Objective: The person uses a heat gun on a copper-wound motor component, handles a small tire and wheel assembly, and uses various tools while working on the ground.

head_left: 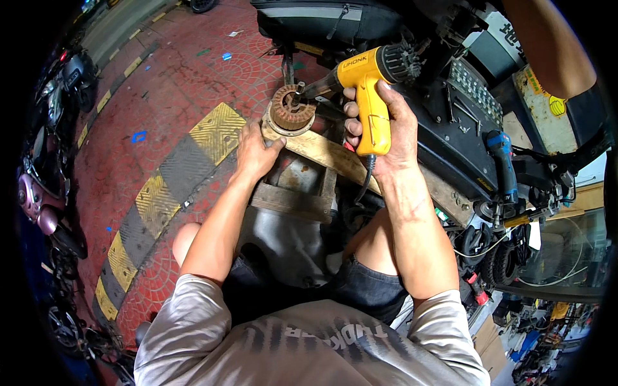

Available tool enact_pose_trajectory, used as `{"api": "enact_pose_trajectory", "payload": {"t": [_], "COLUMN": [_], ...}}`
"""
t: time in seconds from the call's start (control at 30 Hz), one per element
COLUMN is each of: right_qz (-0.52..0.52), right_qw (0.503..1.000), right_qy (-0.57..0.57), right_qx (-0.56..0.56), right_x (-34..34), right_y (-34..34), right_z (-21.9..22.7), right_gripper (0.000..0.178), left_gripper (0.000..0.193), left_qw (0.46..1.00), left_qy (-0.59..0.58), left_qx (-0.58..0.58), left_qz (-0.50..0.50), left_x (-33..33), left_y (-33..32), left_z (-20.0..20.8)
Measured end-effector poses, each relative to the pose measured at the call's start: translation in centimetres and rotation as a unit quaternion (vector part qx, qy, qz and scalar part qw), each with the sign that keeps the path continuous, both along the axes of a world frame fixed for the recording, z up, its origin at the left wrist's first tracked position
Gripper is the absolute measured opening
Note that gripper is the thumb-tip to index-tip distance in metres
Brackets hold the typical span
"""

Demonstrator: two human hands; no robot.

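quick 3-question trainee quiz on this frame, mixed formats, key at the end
1. True or false: the right hand grips the yellow power tool by its handle.
2. What does the left hand rest against? A) the rusty round part on the wooden plank B) the blue drill C) the striped speed bump
3. Fill in: the tool's tip points at the ____ of the round part.

Key: 1 true; 2 A; 3 centre

My left hand (255, 154) rests on the plank (328, 156), just behind the round motor part (291, 110). My right hand (386, 132), to its right, grips the drill (367, 83), its tip in that part.
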State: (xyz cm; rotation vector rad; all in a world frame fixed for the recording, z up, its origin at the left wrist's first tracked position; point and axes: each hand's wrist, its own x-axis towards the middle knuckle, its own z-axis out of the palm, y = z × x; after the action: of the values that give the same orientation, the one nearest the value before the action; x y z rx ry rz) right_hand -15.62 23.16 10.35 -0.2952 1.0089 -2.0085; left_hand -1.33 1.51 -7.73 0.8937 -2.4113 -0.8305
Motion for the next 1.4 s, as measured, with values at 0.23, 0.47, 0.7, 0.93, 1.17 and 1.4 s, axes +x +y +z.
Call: {"api": "enact_pose_trajectory", "payload": {"t": [0.23,0.47,0.7,0.93,1.17,1.4], "right_qz": [0.007,-0.002,-0.001,0.007,0.020,0.016], "right_qw": [1.000,0.999,0.998,0.998,0.998,0.997], "right_qy": [0.003,0.048,0.054,0.058,0.058,0.062], "right_qx": [-0.008,0.020,0.023,0.026,0.023,0.046], "right_x": [0.1,1.2,1.2,1.3,1.7,2.8], "right_y": [-0.3,-0.3,-0.3,-0.3,0.4,1.1], "right_z": [0.3,0.8,0.7,0.6,0.9,1.3], "right_gripper": [0.057,0.052,0.052,0.051,0.051,0.051], "left_gripper": [0.084,0.082,0.084,0.084,0.083,0.084], "left_qw": [1.000,0.999,0.999,0.999,0.999,0.999], "left_qy": [-0.017,-0.034,-0.034,-0.034,-0.033,-0.043], "left_qx": [0.003,-0.023,0.003,-0.017,0.000,0.010], "left_qz": [-0.004,0.016,0.008,0.016,0.014,0.017], "left_x": [0.5,0.3,0.4,0.4,0.6,0.3], "left_y": [1.5,2.8,2.9,2.9,3.0,2.9], "left_z": [-1.1,-1.1,-0.6,-0.7,-0.3,-0.5]}}
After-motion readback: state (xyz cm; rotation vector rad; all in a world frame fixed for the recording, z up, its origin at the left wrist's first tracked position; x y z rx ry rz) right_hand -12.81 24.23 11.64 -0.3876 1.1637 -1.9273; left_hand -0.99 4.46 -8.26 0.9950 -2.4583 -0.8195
